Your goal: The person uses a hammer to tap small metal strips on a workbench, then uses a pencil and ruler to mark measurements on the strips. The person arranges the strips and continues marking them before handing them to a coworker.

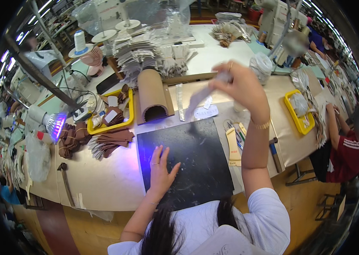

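My left hand (161, 172) lies flat on a black cutting mat (205, 170), fingers spread and holding nothing. Raised above the far right part of the mat, my right hand (243, 87) is closed on a pale grey strip (197, 101). The strip hangs down to the left and is smeared by motion, so its exact kind is unclear. Beyond the mat, a brown half-round form (150, 87) stands on a board. Brown flat pieces (118, 140) lie fanned out left of the mat, near a lit lamp (56, 125) with a violet glow.
A yellow tray (132, 111) holds brown pieces; another yellow tray (304, 127) stands at right. Pens and a cream template (233, 146) lie beside the mat. Hammers (275, 155) (65, 182) rest on both sides. Stacked pieces (135, 51) stand behind. A person in red (347, 155) sits at right.
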Demonstrator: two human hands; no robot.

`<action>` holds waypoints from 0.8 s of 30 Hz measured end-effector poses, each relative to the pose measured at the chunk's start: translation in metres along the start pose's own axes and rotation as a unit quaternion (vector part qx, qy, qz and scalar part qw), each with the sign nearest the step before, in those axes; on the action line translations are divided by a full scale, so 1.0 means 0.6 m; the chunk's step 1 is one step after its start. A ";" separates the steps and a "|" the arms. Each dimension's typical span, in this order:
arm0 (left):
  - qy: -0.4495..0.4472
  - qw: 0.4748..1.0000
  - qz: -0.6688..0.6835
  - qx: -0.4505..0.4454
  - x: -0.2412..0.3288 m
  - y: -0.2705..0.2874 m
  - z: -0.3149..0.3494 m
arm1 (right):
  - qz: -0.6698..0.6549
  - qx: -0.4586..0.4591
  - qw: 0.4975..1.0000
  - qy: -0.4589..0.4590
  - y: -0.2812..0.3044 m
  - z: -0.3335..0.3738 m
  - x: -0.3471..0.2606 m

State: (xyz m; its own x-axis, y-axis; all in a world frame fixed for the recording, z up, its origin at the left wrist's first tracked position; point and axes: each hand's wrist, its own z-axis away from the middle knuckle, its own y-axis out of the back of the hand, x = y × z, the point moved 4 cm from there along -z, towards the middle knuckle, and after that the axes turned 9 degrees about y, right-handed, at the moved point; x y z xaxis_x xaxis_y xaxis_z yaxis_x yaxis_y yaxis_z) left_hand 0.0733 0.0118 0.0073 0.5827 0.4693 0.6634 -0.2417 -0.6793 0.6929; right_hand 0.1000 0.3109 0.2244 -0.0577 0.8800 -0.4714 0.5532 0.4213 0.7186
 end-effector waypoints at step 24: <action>-0.004 0.982 -0.169 -0.082 -0.012 -0.029 -0.001 | 0.080 0.086 0.993 0.004 -0.384 -0.006 0.126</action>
State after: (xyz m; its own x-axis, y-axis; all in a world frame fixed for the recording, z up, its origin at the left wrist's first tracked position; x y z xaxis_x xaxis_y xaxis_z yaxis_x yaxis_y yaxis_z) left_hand 0.0727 0.0204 -0.0094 0.6573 0.6470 0.3865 -0.1559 -0.3850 0.9096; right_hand -0.0351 0.2809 0.0251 0.0367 0.9344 -0.3542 0.6894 0.2329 0.6859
